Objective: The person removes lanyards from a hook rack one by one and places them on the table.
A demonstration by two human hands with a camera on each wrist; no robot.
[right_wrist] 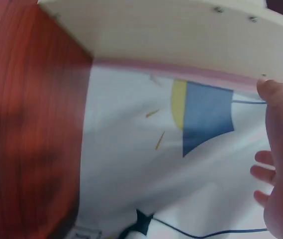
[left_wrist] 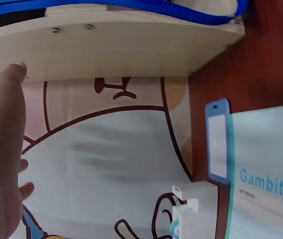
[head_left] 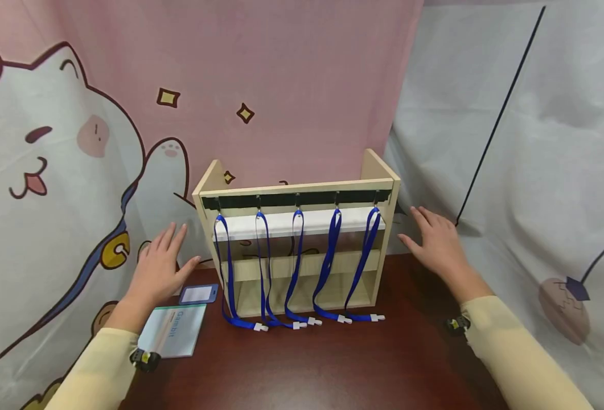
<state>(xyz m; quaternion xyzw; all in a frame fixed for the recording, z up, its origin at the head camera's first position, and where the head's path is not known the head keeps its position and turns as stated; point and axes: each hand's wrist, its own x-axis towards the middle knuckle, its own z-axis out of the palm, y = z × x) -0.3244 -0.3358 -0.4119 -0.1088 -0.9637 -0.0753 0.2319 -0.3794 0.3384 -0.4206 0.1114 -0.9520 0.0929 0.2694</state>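
A light wooden rack stands at the back of the table, and several blue lanyards hang from hooks on its dark strip, their white clips lying on the tabletop. To the rack's left my left hand hovers with fingers spread, holding nothing. My right hand is raised on the other side, its fingers also extended and free of any object. In both wrist views each hand is beside a side panel of the rack; whether the thumbs touch it I cannot tell.
A blue-framed card holder lies left of the rack, beside a pale notebook marked "Gambit". The dark reddish-brown table ends at a printed cloth backdrop. A small white item shows low in the left wrist view.
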